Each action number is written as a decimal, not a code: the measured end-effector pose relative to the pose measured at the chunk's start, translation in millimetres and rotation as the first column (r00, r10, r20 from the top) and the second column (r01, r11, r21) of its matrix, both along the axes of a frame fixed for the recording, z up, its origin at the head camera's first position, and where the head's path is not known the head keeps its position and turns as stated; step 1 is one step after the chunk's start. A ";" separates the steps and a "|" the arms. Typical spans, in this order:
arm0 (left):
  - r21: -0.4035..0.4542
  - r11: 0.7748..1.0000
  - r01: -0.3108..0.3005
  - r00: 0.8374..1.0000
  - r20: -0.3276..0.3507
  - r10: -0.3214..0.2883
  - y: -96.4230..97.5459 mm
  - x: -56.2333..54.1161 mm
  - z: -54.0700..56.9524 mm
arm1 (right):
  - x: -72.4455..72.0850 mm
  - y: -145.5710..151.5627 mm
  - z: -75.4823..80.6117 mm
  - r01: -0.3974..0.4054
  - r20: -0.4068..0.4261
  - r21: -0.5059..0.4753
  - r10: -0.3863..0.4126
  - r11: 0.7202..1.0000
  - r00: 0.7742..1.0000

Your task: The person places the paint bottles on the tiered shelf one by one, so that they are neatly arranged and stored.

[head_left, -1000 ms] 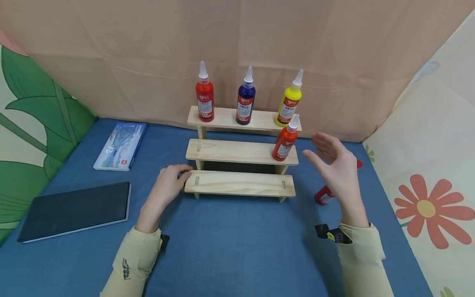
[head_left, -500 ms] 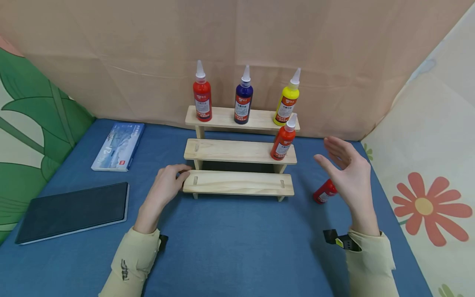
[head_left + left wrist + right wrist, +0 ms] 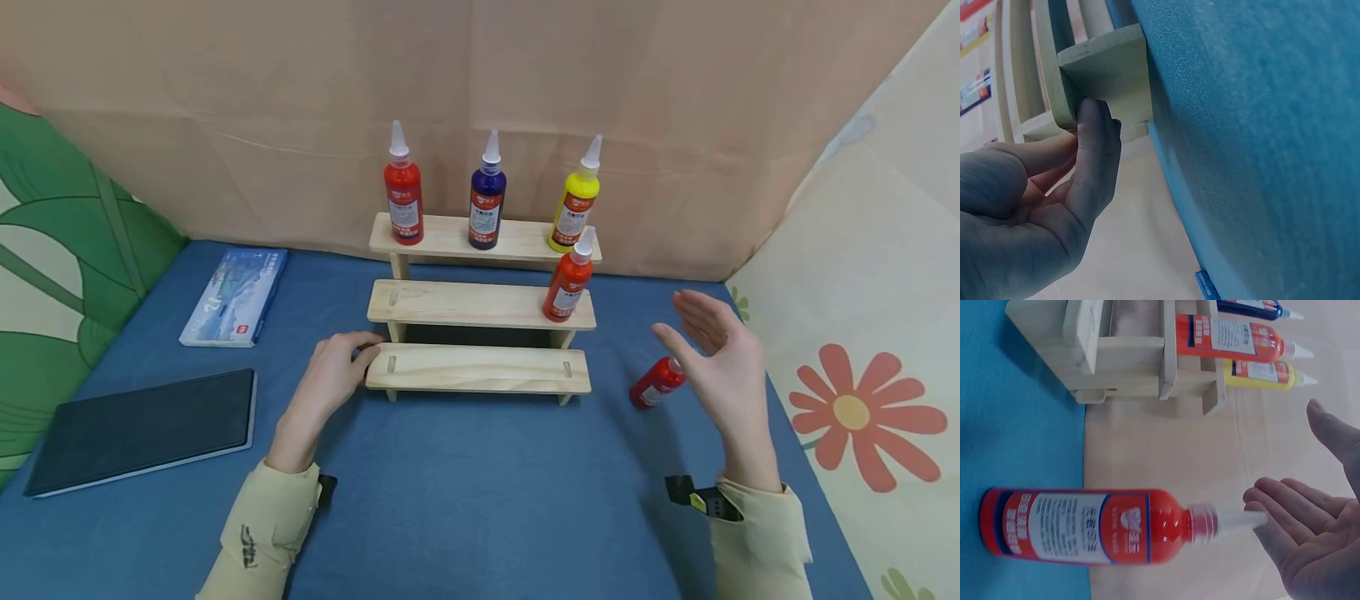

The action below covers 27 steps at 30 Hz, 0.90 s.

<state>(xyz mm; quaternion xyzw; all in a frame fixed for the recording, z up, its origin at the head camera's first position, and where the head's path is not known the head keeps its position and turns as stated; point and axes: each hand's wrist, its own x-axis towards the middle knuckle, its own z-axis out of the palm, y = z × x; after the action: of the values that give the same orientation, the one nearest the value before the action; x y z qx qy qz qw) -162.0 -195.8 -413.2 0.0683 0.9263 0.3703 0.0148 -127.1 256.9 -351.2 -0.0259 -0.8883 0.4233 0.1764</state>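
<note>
My left hand point(image 3: 335, 372) pinches the left end of the lowest step of a three-step wooden display stand point(image 3: 480, 367), thumb and fingers right at its edge, as the left wrist view shows. On the right, my right hand point(image 3: 723, 358) is raised with straight fingers and thumb spread, holding nothing. Beside it a red paint bottle point(image 3: 1091, 525) stands upright on the table, its white nozzle partly behind the hand in the head view. An orange-red bottle point(image 3: 567, 287) stands at the right end of the middle step.
Along the top step stand a red bottle point(image 3: 404, 200), a dark blue bottle point(image 3: 487, 207) and a yellow bottle point(image 3: 575, 204). To the left lie a blue-and-white book point(image 3: 234, 296) and a dark flat tablet-like case point(image 3: 142, 429). A beige cloth point(image 3: 300, 125) hangs behind.
My right hand has moved right and slightly nearer, uncovering more of the red bottle on the table. A red bit right of the hand is now out of sight. The left hand keeps its grip.
</note>
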 end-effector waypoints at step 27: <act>-0.003 1.000 -0.001 1.000 0.006 0.001 -0.1 -1.0 -0.4 | 18.1 28.2 -35.1 0.035 0.098 0.031 -0.037 0.999 0.995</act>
<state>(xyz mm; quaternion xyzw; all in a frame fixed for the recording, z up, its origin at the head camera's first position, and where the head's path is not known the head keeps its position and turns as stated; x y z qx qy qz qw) -163.0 -196.0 -413.6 0.0665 0.9269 0.3690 0.0176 -109.0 285.1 -386.3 -0.0601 -0.9014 0.4051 0.1405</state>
